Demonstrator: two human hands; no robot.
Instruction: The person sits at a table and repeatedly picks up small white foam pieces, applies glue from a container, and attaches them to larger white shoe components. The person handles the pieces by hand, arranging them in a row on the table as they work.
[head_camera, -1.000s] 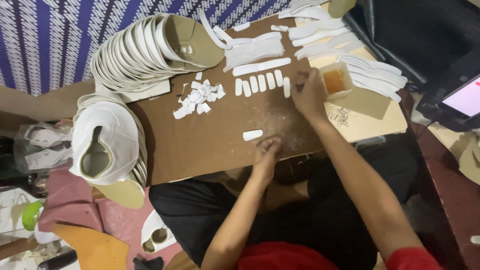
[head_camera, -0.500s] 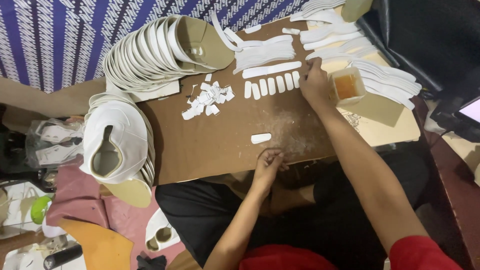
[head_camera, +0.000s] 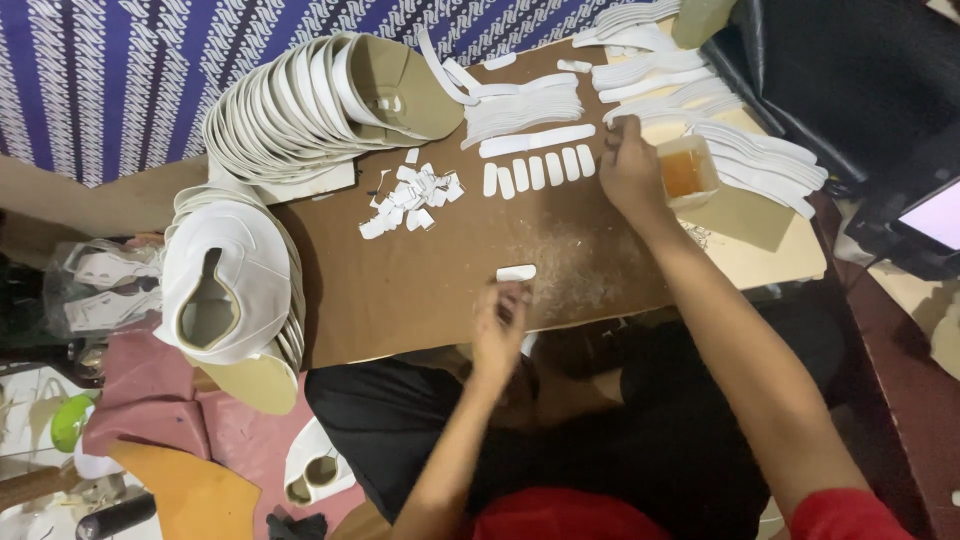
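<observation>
My left hand (head_camera: 499, 322) rests at the near edge of a brown cardboard work board (head_camera: 420, 280), fingertips just below a small white rounded strip (head_camera: 516, 272). My right hand (head_camera: 632, 170) reaches to the far side, touching a small clear container of amber liquid (head_camera: 686, 172), beside a row of several short white strips (head_camera: 540, 172). I cannot tell whether the right fingers grip anything. A pile of small white scraps (head_camera: 412, 195) lies left of the row.
Stacks of white shoe uppers (head_camera: 300, 100) fan along the board's far left, with another stack (head_camera: 225, 290) at the left edge. Long white strips (head_camera: 660, 80) lie at the far right. A dark screen device (head_camera: 925, 220) sits right. Blue patterned cloth hangs behind.
My head has shifted, so the view slid slightly. Both hands stay in nearly the same places on the board; the white strip still lies just above my left hand.
</observation>
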